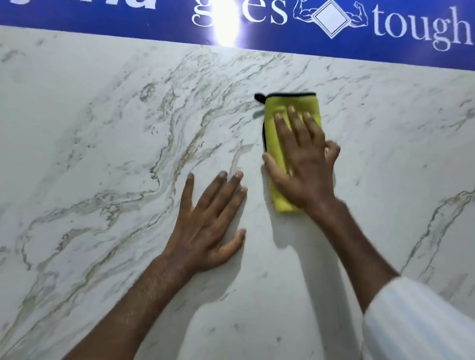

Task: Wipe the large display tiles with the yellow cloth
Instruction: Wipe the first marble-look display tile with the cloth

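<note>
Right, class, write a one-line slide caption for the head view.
Right hand presses the yellow cloth on the marble-look display tile; left hand rests flat beside it.

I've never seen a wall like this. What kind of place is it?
Probably a tile shop or showroom. A big marble-look tile fills the view under a blue banner with brand lettering, and the right hand presses a yellow cloth flat on it.

Left hand (210, 223) flat, fingers spread; right hand (303, 162) flat, pressing.
</note>
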